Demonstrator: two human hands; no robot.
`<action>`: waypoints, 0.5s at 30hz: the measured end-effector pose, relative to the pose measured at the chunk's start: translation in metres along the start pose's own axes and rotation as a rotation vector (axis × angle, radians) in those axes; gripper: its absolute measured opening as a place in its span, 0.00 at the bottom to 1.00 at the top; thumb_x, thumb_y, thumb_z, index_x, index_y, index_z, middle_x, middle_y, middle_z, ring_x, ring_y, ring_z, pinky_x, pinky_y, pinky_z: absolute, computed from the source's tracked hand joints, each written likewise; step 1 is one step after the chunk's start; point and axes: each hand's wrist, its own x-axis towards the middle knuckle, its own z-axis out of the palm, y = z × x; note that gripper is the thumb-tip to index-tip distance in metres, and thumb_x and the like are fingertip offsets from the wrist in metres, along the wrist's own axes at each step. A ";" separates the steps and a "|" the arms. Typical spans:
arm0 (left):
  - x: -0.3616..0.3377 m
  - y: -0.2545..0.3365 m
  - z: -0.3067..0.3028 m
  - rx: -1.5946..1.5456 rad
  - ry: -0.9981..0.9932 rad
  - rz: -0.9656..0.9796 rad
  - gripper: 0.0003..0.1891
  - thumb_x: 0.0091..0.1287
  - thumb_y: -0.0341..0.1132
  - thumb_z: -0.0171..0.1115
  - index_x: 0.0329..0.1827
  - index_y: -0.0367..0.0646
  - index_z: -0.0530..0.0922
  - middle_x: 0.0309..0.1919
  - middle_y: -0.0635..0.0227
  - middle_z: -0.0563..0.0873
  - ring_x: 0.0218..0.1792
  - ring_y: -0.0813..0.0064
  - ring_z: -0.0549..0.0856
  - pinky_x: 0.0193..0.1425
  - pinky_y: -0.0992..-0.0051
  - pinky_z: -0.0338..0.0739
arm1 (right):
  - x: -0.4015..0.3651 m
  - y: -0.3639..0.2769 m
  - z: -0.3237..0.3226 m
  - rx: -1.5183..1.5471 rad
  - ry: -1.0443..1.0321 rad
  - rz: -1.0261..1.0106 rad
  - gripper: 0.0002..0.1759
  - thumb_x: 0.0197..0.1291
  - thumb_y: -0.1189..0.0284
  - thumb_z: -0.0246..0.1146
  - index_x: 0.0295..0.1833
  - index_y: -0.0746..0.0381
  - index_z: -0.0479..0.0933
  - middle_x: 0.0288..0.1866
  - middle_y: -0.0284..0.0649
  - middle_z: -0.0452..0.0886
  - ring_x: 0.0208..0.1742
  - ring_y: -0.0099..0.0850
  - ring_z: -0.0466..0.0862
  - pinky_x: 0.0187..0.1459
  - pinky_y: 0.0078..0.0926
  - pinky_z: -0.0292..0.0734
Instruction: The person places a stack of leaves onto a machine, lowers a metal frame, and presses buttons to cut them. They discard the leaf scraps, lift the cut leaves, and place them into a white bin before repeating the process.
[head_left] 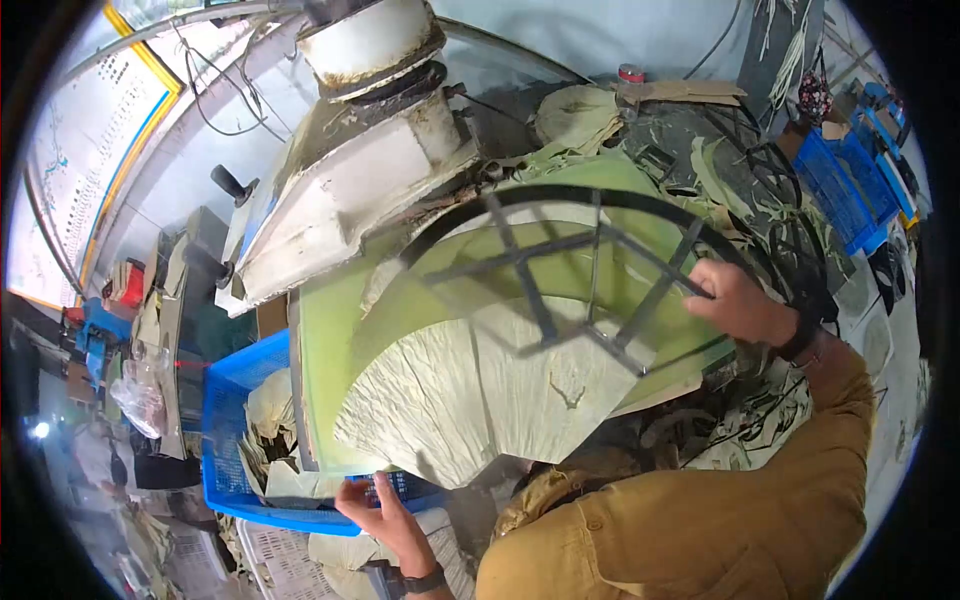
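Note:
My right hand (740, 305) is closed around the right side of a black metal fan-shaped cutting die (515, 255), which has an arched rim and crossing bars and is slightly blurred. The die is tilted above a green cutting board (325, 380). Under it, a pale, wrinkled fan-shaped sheet (430, 400) lies on the board, its pointed lower end over the front edge. A small V-shaped mark shows on the sheet's right half. My left hand (385, 515) is just below the board's front left edge, thumb and fingers apart, holding nothing visible.
A white press machine (350, 190) with a worn head stands behind the board. A blue basket (225, 430) with pale scraps sits at left. Green offcuts (720, 175) and further black dies (775, 170) lie at right, near a blue crate (845, 190).

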 end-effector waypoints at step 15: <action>-0.022 0.040 0.040 -0.496 -0.028 -0.185 0.08 0.66 0.27 0.60 0.45 0.33 0.79 0.39 0.67 0.85 0.36 0.78 0.81 0.41 0.77 0.77 | 0.071 0.093 0.007 -0.380 0.289 -0.278 0.22 0.66 0.66 0.61 0.55 0.70 0.66 0.50 0.55 0.75 0.52 0.55 0.76 0.48 0.48 0.73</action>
